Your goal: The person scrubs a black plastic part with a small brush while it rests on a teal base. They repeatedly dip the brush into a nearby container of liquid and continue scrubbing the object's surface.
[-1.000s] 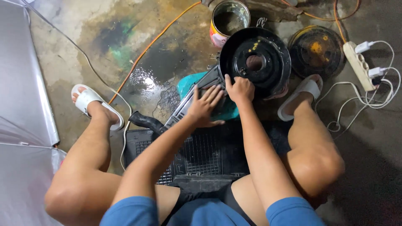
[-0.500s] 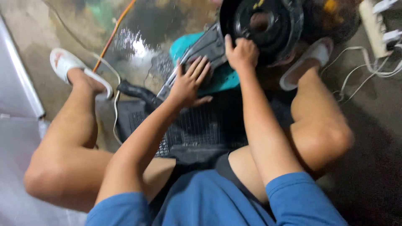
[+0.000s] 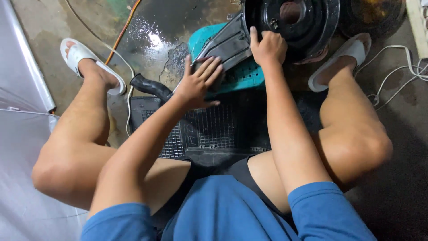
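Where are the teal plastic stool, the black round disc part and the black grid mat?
teal plastic stool [image 3: 243, 76], head view, slotted top.
black round disc part [image 3: 312, 20], head view, ridged face beside the centre hole.
black grid mat [image 3: 209, 129], head view, meshed middle.

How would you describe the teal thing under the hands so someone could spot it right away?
Start at the big round black machine part at the top, which the right hand grips. Just below and left of it, under a dark flat piece pressed by the left hand, sits the teal plastic stool. Its bright teal colour and gridded top stand out against the black floor mat.
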